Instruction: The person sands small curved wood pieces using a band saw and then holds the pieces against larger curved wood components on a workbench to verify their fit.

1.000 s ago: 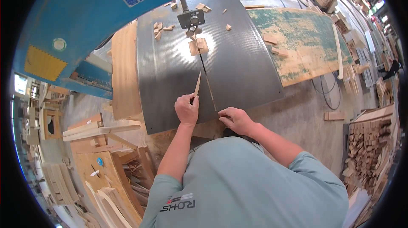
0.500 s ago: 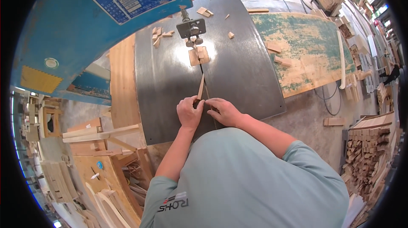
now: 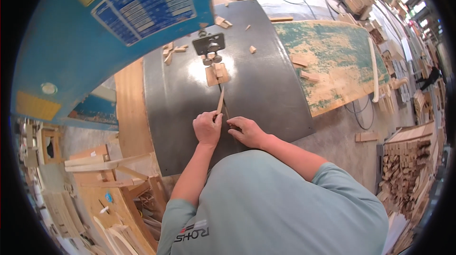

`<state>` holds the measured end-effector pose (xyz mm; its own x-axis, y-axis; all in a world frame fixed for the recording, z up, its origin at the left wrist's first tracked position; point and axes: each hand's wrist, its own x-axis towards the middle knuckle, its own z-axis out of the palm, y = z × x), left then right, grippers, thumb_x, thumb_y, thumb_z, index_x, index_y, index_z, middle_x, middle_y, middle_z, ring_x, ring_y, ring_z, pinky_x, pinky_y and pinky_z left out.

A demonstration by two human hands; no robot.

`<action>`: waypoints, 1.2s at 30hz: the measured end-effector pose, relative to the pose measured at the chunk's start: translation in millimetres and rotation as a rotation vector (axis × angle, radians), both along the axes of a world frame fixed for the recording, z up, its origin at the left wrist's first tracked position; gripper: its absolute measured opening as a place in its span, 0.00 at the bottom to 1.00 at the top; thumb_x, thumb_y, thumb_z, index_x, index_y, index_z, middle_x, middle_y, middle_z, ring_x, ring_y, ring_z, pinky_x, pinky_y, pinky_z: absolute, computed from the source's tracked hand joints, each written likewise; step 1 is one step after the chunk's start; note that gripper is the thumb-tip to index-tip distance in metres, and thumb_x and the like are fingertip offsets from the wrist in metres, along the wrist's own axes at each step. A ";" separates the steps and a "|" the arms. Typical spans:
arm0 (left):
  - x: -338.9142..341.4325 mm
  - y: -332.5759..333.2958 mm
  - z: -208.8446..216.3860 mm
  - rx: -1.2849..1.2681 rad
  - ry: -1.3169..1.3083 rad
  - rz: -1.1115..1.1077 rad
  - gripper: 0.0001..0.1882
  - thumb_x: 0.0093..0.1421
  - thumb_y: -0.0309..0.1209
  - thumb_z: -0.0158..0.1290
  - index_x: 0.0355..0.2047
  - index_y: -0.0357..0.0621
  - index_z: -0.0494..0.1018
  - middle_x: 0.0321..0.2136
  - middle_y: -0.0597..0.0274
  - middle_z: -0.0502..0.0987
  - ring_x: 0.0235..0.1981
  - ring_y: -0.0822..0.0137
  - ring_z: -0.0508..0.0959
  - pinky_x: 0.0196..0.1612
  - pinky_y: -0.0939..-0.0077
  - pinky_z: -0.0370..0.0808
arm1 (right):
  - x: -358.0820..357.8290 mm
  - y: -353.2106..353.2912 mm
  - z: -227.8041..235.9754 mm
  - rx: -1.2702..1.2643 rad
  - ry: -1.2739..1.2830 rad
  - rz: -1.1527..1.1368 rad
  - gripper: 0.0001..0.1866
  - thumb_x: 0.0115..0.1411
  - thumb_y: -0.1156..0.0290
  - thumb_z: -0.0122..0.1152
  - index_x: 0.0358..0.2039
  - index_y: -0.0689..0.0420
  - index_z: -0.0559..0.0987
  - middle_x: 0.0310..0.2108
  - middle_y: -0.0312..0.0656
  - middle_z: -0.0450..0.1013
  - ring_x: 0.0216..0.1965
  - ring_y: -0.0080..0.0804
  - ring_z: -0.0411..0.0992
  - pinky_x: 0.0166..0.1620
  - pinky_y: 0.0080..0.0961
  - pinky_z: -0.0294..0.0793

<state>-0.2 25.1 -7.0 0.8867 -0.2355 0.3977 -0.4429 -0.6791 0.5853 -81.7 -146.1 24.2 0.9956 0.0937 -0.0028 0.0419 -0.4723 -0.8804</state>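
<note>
Now my left hand [image 3: 207, 128] pinches the wooden sliver [image 3: 221, 101] by its near end, the best hold on likely light, stiff stock, my right hand [image 3: 248, 132] half-curled, seemingly empty.

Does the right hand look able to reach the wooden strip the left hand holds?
Likely yes: the right hand appears empty and close to the wooden strip, with nothing visible between.

Head-worn fisheye, downward over hands [image 3: 207, 129]
</note>
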 end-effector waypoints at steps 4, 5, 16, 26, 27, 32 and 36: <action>4.8 3.2 9.1 0.044 0.050 -0.027 0.07 0.53 0.34 0.66 0.29 0.46 0.82 0.23 0.59 0.78 0.28 0.52 0.79 0.34 0.56 0.74 | 7.0 -11.2 -11.5 -0.005 -0.106 -0.103 0.16 0.60 0.72 0.65 0.48 0.63 0.80 0.43 0.50 0.77 0.43 0.45 0.77 0.49 0.35 0.77; 3.4 4.6 12.2 0.031 0.050 -0.031 0.08 0.53 0.32 0.66 0.31 0.43 0.83 0.24 0.56 0.79 0.27 0.53 0.79 0.33 0.58 0.75 | 11.1 -15.7 -14.1 -0.018 -0.152 -0.135 0.14 0.60 0.72 0.65 0.46 0.62 0.80 0.42 0.50 0.78 0.44 0.45 0.77 0.49 0.35 0.77; 9.6 -3.6 6.0 0.044 0.006 -0.021 0.06 0.54 0.33 0.64 0.31 0.47 0.81 0.23 0.62 0.78 0.28 0.55 0.78 0.33 0.56 0.71 | 66.4 -90.7 -22.6 -0.158 -0.251 -0.346 0.10 0.58 0.70 0.65 0.39 0.60 0.84 0.38 0.50 0.80 0.44 0.50 0.76 0.50 0.40 0.75; 25.0 -9.9 14.9 0.025 -0.009 0.008 0.07 0.51 0.30 0.66 0.29 0.42 0.83 0.23 0.56 0.80 0.26 0.52 0.79 0.32 0.58 0.74 | 157.5 -89.1 -25.8 -0.165 -0.201 -0.149 0.11 0.57 0.71 0.65 0.40 0.58 0.86 0.36 0.49 0.81 0.41 0.48 0.77 0.49 0.38 0.76; 26.4 -9.9 15.4 0.034 0.000 0.007 0.07 0.51 0.30 0.66 0.29 0.42 0.84 0.23 0.55 0.80 0.26 0.52 0.79 0.32 0.58 0.75 | 165.9 -86.9 -25.2 -0.092 -0.153 -0.109 0.11 0.56 0.71 0.65 0.39 0.58 0.86 0.36 0.49 0.81 0.40 0.47 0.78 0.48 0.37 0.76; 34.8 -13.2 14.5 0.025 0.034 0.005 0.07 0.51 0.30 0.66 0.29 0.41 0.84 0.24 0.53 0.81 0.26 0.51 0.80 0.32 0.57 0.75 | 190.4 -81.1 -20.8 -0.176 -0.177 0.010 0.11 0.54 0.73 0.67 0.39 0.56 0.87 0.36 0.49 0.82 0.39 0.43 0.79 0.46 0.34 0.78; 40.6 -18.7 17.2 0.052 0.042 0.008 0.07 0.51 0.30 0.65 0.29 0.41 0.83 0.24 0.53 0.81 0.27 0.50 0.80 0.33 0.58 0.76 | 204.1 -81.8 -22.5 -0.158 -0.048 0.087 0.10 0.56 0.69 0.68 0.39 0.50 0.88 0.38 0.37 0.81 0.47 0.37 0.71 0.56 0.33 0.70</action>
